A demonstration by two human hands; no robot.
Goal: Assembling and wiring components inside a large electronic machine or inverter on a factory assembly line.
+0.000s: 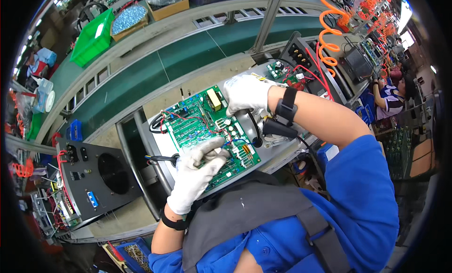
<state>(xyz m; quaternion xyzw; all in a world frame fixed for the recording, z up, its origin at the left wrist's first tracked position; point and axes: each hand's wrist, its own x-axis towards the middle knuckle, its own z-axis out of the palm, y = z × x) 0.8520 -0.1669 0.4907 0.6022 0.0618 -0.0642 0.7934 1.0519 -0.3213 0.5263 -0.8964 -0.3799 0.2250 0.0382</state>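
Observation:
A green circuit board point(188, 131), crowded with small parts and thin red and blue wires, lies on a grey metal panel point(269, 156) in front of me. My left hand point(195, 171), in a white glove, is over the board's near side with fingers curled and pinched together. Whatever lies between those fingertips is too small to make out. My right hand point(247, 95), gloved too, is closed at the board's far right edge, its thumb at the rim beside a yellow transformer point(213, 99). Its other fingertips are hidden. A black cable point(254, 124) loops just below that hand.
A black metal housing with a fan point(113, 173) stands at the left on the roller line. Another open unit with red wires point(301, 61) is at the far right, under a coiled orange hose point(325, 37). Beyond the green conveyor point(188, 56) sits a green bin point(92, 40).

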